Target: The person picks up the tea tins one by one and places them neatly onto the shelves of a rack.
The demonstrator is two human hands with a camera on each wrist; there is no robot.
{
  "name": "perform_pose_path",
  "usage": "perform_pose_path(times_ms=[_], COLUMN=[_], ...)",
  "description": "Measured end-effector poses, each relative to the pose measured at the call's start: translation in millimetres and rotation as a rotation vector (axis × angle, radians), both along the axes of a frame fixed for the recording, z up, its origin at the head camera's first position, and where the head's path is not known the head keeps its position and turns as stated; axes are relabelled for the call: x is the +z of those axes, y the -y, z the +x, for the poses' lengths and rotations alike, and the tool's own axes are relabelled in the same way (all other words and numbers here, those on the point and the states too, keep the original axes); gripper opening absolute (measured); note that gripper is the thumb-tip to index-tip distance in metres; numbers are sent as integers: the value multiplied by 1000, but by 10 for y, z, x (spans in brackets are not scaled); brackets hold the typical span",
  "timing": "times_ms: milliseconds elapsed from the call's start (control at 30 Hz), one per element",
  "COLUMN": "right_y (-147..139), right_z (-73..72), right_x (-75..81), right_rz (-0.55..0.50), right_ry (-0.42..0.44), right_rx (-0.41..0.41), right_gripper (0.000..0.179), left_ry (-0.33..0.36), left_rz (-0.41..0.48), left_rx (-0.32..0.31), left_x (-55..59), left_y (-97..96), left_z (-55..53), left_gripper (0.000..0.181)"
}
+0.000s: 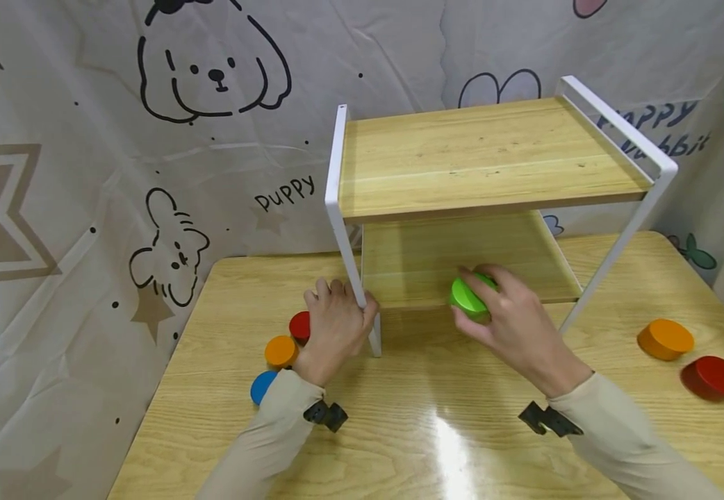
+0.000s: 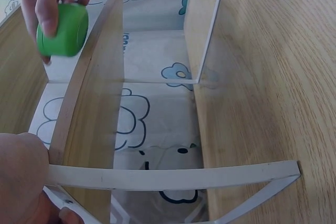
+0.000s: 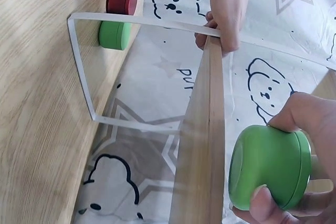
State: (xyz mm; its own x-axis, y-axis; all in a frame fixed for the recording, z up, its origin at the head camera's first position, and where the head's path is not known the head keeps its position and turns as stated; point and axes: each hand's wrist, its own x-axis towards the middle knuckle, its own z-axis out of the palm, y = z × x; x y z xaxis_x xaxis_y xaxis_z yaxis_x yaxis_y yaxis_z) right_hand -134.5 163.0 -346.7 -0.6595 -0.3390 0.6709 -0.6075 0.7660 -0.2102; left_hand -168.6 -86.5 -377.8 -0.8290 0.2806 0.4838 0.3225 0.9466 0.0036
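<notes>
A two-tier wooden rack (image 1: 493, 156) with a white metal frame stands on the table. My left hand (image 1: 335, 323) holds its left front leg (image 1: 352, 267) where the lower board (image 1: 412, 278) meets it, thumb on one side and fingers on the other. In my right hand (image 1: 515, 326) is a round green tin (image 3: 268, 169), pinched between thumb and fingers. The green tin is over the front part of the lower board, under the upper one. In the left wrist view, the green tin (image 2: 63, 30) is tilted and beside the lower board's edge.
Left of the rack, a red tin (image 1: 300, 326), an orange tin (image 1: 281, 351) and a blue tin (image 1: 263, 386) form a row; the right wrist view adds another green tin (image 3: 114, 35). On the right are an orange tin (image 1: 665, 340) and a red tin (image 1: 714, 378). A printed cloth (image 1: 87, 208) hangs behind.
</notes>
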Motion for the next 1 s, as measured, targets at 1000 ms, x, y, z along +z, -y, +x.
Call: perform_pose_path(times_ms=[1000], right_y=[742], right_z=[-457], right_x=[34], right_rz=[-87], right_ry=[198], right_rx=[85], right_gripper=[50], left_ry=[158], left_rz=[74], left_rx=[58], left_x=[14], left_y=[-28], left_z=[-4], left_gripper=[42])
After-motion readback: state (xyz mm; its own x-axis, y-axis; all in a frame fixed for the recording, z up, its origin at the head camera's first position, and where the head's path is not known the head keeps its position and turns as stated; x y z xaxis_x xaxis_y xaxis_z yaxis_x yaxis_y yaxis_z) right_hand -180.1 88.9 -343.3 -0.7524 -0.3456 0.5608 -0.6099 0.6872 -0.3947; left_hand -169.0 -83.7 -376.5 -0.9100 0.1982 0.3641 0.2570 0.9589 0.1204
